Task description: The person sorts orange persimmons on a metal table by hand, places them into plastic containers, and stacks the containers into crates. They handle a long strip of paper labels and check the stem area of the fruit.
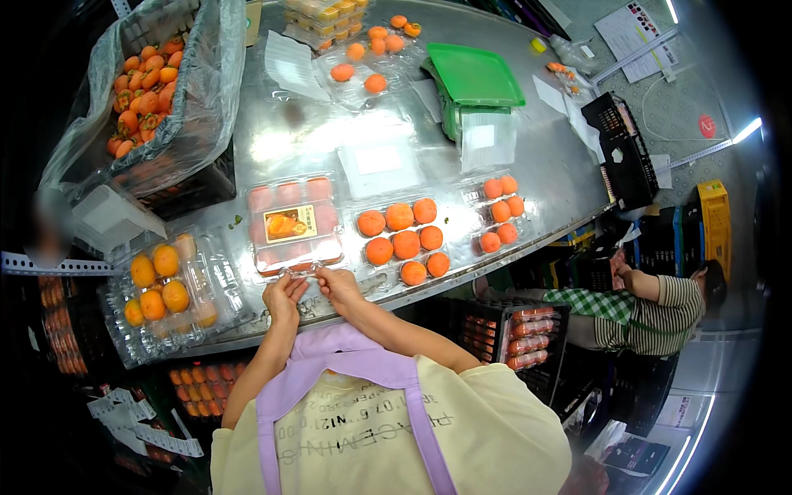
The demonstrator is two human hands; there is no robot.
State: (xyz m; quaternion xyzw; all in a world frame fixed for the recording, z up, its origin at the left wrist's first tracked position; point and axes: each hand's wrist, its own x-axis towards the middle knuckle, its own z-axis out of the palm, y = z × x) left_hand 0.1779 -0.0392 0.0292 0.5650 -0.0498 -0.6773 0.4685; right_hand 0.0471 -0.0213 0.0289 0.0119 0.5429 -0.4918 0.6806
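Observation:
A closed clear plastic clamshell box of persimmons (294, 250) with a printed label lies flat on the metal table (284, 124). My left hand (285, 298) and my right hand (337, 288) pinch the near edge of its plastic rim with thumbs and fingers. Just right of it stands an open clear tray with several orange persimmons (406, 244). Further right lies another tray of persimmons (500, 211). On the left, a clear tray of yellower persimmons (152, 303) rests on stacked empty plastic boxes (226, 291).
A plastic-lined crate of persimmons (145, 99) stands at the far left. Stacked fruit boxes (325, 21), loose persimmons (375, 83) and a green tub with lid (475, 74) sit further back. Below the right table edge are a black crate of packed fruit (526, 334) and a co-worker (649, 309).

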